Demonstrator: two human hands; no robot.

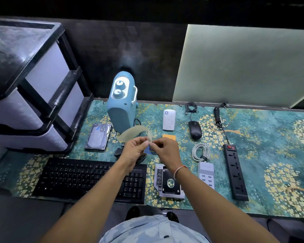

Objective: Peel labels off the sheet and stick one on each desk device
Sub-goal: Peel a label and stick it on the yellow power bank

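A surface (253, 137) under a teal flowered cloth carries, from big to small, a drawer unit (33, 88) at the far left, a black keyboard (74, 178) at the near edge, a blue heater (121, 106) at the back, a black power strip (235, 172) to the right, a hard drive (98, 136), a white plug-in box (169, 119) and a black mouse (194, 129). Above the middle, the left hand (133, 149) and right hand (165, 149) meet, both pinching a curled, pale label sheet (135, 131) that arches up and away from the fingertips, with a small blue label (148, 151) just below them, though which fingers grip it I cannot tell
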